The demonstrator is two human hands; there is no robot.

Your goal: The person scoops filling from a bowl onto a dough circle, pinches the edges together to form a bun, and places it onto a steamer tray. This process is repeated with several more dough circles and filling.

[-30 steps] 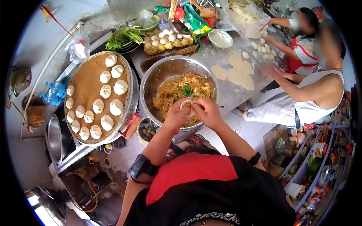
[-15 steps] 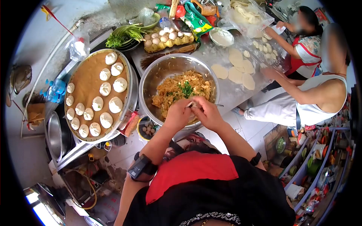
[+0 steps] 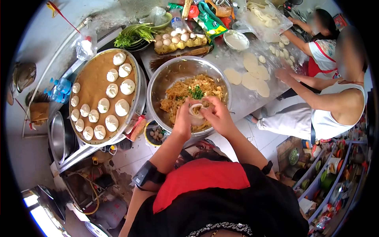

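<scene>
Between my two hands is a partly gathered bun [image 3: 196, 111], its dough pleated around an opening at the top. My left hand [image 3: 182, 119] cups its left side. The fingers of my right hand [image 3: 216, 113] pinch the dough's rim from the right. Both hands are over the near side of a large steel bowl [image 3: 156, 85], which holds shredded orange-brown filling [image 3: 177, 87] with chopped green onion [image 3: 196, 92] on top. Left of the bowl, a round steamer tray [image 3: 89, 71] carries several pleated buns [image 3: 111, 123].
Flat dough wrappers [image 3: 249, 81] and small dough pieces lie on the metal table [image 3: 237, 102] to the right. Behind the bowl are an egg carton [image 3: 173, 48], a whisk broom [image 3: 166, 59] and a flour bowl [image 3: 236, 40]. Two people [image 3: 339, 94] work at the table's right side.
My hands have parted slightly and tilted, so the bun's open, pleated top now shows between them. The far co-worker's arms have moved toward the bagged dough. The view has shifted a little.
</scene>
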